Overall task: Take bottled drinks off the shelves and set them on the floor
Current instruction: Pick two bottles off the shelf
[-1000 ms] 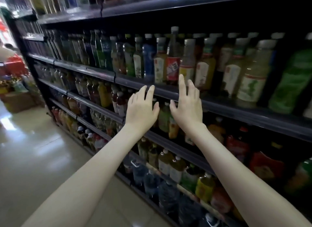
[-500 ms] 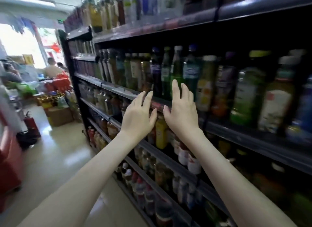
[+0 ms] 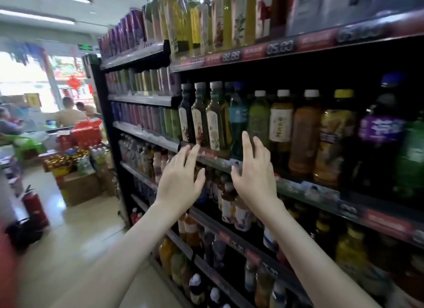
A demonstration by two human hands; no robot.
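Both my hands are raised in front of a dark store shelf unit (image 3: 305, 188) full of bottled drinks. My left hand (image 3: 181, 179) is open with spread fingers, its fingertips near the shelf's front rail below three square dark bottles with white caps (image 3: 199, 115). My right hand (image 3: 254, 174) is open too, fingers pointing up in front of a blue-labelled bottle (image 3: 237, 119) and a green bottle (image 3: 259, 117). Neither hand holds anything. Orange (image 3: 304, 133) and yellow (image 3: 332, 138) bottles stand further right on the same shelf.
More shelves of bottles run above and below. The tiled floor (image 3: 68, 250) stretches left of the shelves. A red fire extinguisher (image 3: 35, 206), cardboard boxes with drinks (image 3: 78, 183) and red crates (image 3: 86, 133) stand down the aisle. People are near the bright entrance at far left.
The view has swung up and left along the shelves, bringing different bottles in front of me. Both hands stay raised, open and empty, now nearer the shelf rail.
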